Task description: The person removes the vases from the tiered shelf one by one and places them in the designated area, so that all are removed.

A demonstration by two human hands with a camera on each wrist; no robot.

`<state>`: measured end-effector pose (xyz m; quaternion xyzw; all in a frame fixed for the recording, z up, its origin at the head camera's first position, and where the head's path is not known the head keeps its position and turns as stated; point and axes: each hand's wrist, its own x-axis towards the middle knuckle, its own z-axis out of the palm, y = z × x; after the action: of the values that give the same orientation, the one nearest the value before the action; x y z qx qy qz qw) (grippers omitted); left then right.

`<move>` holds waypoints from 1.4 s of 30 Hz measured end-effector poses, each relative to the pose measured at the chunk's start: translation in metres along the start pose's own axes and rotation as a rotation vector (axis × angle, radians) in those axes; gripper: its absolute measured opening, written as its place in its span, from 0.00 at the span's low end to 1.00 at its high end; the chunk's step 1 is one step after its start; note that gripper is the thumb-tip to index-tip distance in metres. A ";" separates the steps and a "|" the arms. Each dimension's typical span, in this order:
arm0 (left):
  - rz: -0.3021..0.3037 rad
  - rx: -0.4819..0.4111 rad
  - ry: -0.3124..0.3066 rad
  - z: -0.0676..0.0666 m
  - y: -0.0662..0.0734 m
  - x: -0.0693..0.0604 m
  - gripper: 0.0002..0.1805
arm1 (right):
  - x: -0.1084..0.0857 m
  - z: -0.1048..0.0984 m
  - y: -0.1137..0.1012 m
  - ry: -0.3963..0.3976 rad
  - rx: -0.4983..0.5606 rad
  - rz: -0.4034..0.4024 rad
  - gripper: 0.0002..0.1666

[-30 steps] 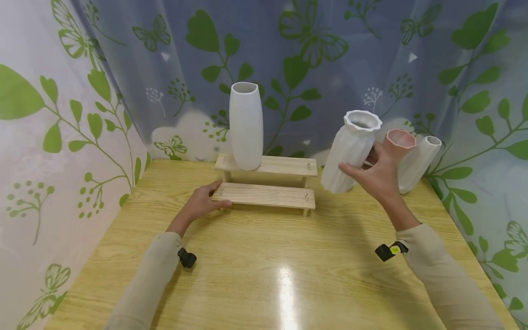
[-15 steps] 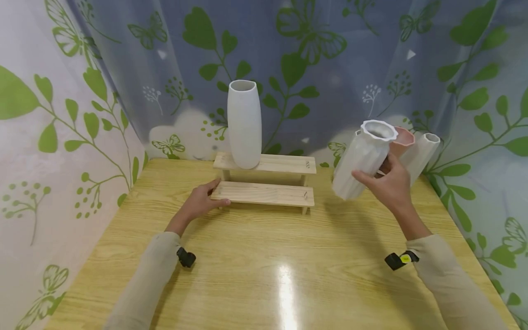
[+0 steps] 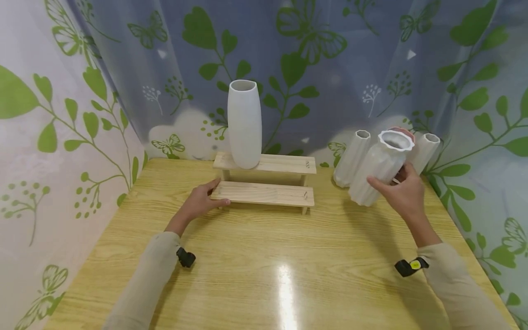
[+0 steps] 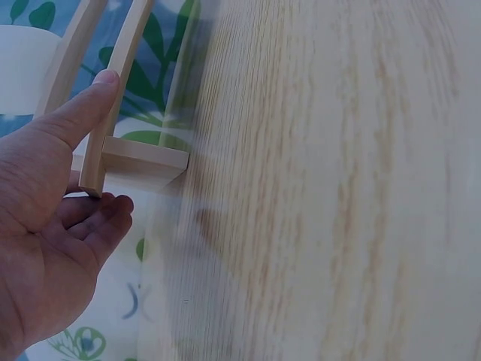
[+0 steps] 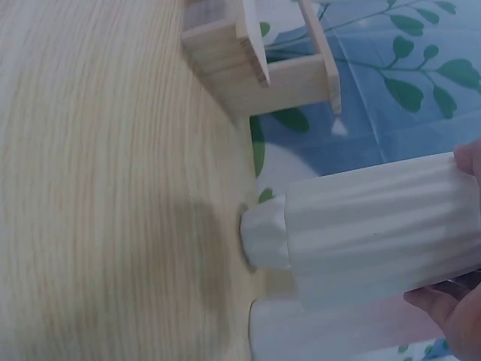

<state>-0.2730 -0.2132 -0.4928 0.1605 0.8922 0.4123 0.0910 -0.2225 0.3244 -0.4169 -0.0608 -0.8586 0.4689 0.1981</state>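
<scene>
My left hand (image 3: 200, 201) grips the left end of a two-tier wooden stand (image 3: 268, 193), thumb over the lower board's edge and fingers beneath, as the left wrist view shows. On the upper tier a tall smooth white vase (image 3: 245, 123) stands upright toward the left. My right hand (image 3: 406, 192) holds a white ribbed vase (image 3: 375, 174) with a scalloped rim, tilted, its base above the table in the right wrist view. Behind it are a slim white vase (image 3: 352, 158) to its left, a mostly hidden pink vase (image 3: 407, 132), and another slim white vase (image 3: 425, 151).
The stand and vases are toward the back of a wood-grain table (image 3: 247, 261). A patterned blue curtain (image 3: 264, 41) hangs behind, and pale leaf-print curtains (image 3: 24, 151) close in both sides.
The right hand has carried the ribbed vase right and a little nearer, uncovering the left slim white vase and covering most of the pink one. The left hand stays on the stand.
</scene>
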 end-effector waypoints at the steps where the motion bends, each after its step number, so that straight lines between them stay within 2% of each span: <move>1: 0.003 -0.002 -0.001 0.000 0.000 0.000 0.56 | 0.000 -0.001 0.002 0.008 -0.006 0.008 0.47; 8: 0.008 -0.013 -0.004 0.000 0.000 0.000 0.56 | 0.000 -0.010 0.023 0.060 0.003 0.058 0.47; 15: 0.004 -0.001 -0.002 0.000 0.001 0.000 0.56 | 0.002 -0.018 0.040 0.085 -0.041 0.114 0.49; 23: -0.005 0.010 -0.002 0.000 0.002 -0.001 0.55 | 0.001 -0.025 0.049 0.109 -0.070 0.178 0.51; 42: -0.010 -0.008 -0.006 0.000 0.000 0.000 0.57 | 0.006 -0.039 0.068 0.175 -0.130 0.249 0.50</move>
<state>-0.2727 -0.2135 -0.4924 0.1570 0.8910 0.4151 0.0961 -0.2175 0.3943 -0.4524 -0.2201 -0.8525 0.4260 0.2081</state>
